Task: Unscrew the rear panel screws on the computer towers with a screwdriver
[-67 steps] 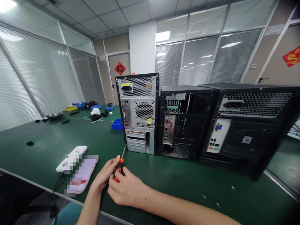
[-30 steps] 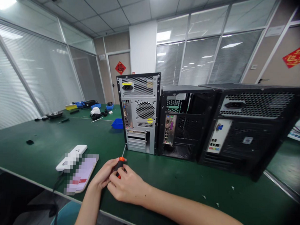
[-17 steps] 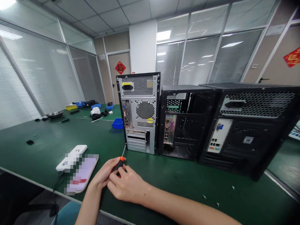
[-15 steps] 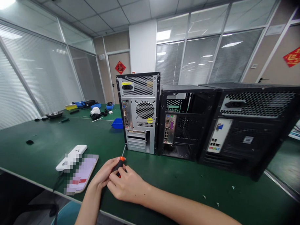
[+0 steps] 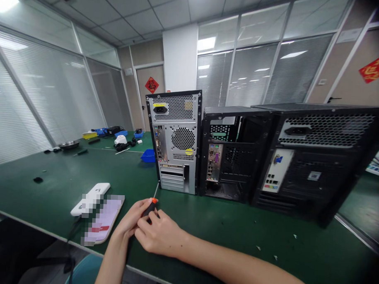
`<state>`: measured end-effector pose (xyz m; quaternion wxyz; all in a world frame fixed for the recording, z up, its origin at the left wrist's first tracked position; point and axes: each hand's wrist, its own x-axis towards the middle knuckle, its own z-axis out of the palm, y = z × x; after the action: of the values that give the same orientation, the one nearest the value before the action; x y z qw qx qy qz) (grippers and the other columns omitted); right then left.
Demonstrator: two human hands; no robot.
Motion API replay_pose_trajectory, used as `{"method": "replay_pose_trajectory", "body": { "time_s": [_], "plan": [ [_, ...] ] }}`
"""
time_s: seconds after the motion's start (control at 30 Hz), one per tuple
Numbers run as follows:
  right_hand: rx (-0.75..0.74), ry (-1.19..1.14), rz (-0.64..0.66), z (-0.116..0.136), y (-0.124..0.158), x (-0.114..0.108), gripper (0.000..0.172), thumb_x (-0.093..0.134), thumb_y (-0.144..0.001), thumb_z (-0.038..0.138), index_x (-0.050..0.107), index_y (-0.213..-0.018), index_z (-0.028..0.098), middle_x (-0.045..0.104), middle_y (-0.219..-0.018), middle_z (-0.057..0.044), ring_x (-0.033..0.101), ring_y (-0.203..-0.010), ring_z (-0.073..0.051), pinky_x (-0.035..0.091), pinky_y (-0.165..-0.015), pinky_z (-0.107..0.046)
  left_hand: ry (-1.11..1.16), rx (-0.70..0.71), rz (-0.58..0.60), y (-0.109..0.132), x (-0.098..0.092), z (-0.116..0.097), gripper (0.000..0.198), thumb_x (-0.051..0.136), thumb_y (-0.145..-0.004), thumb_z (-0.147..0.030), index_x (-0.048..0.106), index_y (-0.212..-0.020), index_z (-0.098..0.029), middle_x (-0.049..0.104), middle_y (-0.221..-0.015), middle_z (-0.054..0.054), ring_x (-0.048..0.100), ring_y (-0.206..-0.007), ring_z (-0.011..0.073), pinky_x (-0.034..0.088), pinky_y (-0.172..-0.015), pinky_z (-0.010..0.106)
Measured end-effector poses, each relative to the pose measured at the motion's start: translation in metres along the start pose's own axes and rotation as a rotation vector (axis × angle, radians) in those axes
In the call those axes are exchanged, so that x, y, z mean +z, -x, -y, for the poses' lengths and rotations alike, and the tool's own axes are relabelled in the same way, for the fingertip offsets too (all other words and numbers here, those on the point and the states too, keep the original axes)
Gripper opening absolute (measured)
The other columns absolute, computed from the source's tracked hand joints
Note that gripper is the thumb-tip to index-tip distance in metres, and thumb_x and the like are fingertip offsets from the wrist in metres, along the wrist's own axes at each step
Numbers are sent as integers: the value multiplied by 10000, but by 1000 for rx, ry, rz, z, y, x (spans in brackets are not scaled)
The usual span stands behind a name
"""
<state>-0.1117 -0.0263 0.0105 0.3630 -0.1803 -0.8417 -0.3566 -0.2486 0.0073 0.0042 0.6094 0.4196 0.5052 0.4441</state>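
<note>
Gripping the screwdriver (image 5: 152, 203) from both sides, the left hand (image 5: 131, 219) and the right hand (image 5: 159, 237) are clamping their fingers around its black and orange handle, low over the near part of the green table (image 5: 223, 232). Its thin metal shaft is pointing up and away toward the bottom left corner of the silver computer case (image 5: 177, 141); whether the tip is touching the case is too small to tell. 3 cases are standing upright in a row with their rear panels facing the person: the silver one, a black computer case (image 5: 235, 160) just beside it, and a larger black case (image 5: 319, 171) on the right. Left of the hands, a phone (image 5: 104, 220) is lying flat, touching a white device (image 5: 92, 196). A blue parts bin (image 5: 148, 157) is sitting farther back.
</note>
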Motion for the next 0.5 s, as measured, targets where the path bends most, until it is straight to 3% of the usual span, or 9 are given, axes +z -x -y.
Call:
{"method": "replay_pose_trajectory", "body": {
  "time_s": [0.5],
  "plan": [
    [-12,-13,36,1,0,1,134,416,-852,160,491,-741,162,558,-751,-20,573,-602,-165,438,-508,-304,-70,38,-7,-4,1,2,424,730,-615,-478,615,-798,-114,597,-638,-16,535,-593,85,419,-551,192]
  ]
}}
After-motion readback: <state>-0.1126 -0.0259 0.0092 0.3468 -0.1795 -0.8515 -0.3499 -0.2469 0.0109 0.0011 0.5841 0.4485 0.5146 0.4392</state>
